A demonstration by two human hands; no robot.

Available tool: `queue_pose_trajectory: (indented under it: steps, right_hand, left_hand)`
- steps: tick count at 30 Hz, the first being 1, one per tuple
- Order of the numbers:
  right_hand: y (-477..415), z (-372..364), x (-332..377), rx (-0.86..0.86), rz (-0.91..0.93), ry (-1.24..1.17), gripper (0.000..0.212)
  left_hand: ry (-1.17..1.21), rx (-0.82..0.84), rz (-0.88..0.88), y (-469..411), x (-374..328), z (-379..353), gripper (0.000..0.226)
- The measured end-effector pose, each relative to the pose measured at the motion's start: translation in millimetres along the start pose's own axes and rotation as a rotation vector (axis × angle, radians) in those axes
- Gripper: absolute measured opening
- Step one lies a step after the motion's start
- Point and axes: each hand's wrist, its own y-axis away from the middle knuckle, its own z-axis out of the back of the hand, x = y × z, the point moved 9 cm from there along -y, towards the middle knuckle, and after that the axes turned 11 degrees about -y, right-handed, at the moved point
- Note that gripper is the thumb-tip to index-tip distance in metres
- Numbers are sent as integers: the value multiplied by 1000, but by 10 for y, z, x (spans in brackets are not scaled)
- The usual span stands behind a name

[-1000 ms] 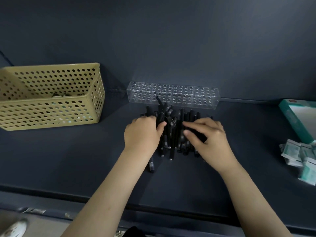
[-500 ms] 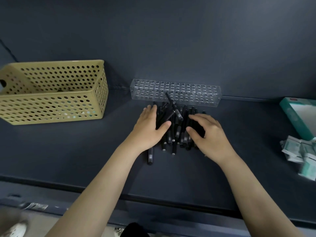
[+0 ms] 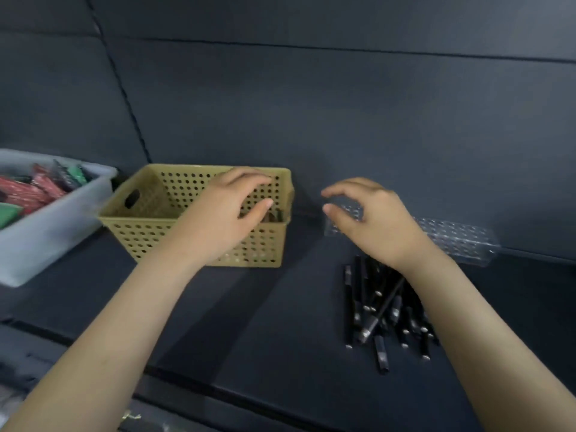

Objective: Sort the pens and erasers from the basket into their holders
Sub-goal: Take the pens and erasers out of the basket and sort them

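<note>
Black pens (image 3: 383, 310) lie heaped before the clear rack (image 3: 458, 238); I see none slotted. Left hand (image 3: 224, 213), over the yellow basket (image 3: 149, 232), and right hand (image 3: 377, 219): loosely curled, empty.

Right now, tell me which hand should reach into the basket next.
Left, probably: the left hand is over the basket, while the right hand hangs farther off, above the pen holder.
</note>
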Motion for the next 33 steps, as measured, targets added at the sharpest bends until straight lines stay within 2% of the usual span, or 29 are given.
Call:
queue_pose_trajectory:
  steps: [3, 7, 10, 13, 15, 18, 22, 26, 29, 33]
  right_hand:
    - [-447, -387, 294, 55, 31, 17, 21]
    - [-1021, -1036, 417, 226, -53, 89, 21]
    - [-1275, -1468, 338, 328, -168, 166, 25]
    - [-1301, -1681, 136, 307, -313, 218, 25]
    - [-1223, -1761, 4, 316, -410, 220, 24]
    - [-1076, -1738, -65, 280, -458, 209, 39]
    - [-776, -1786, -29, 327, -467, 217, 56]
    - [-635, -1721, 69, 227, -438, 209, 64]
    - [-590, -1685, 66, 168, -450, 196, 67]
    - [-582, -1703, -4, 83, -513, 3, 87]
  left_hand:
    - [-87, 45, 35, -125, 637, 126, 36]
    - [-144, 179, 58, -347, 1368, 36, 34]
    - [-155, 296, 74, -426, 1746, -129, 29]
    - [-86, 388, 123, -380, 1947, -300, 30]
    - [-15, 441, 145, -327, 1943, -381, 35]
    - [44, 573, 83, -167, 1765, -480, 51]
    - [-143, 734, 9, 172, 1722, -644, 81]
    - [-121, 705, 13, 303, 1692, -677, 94]
    - [0, 668, 77, 294, 1661, -598, 99]
    - [316, 556, 288, 210, 1631, -506, 83]
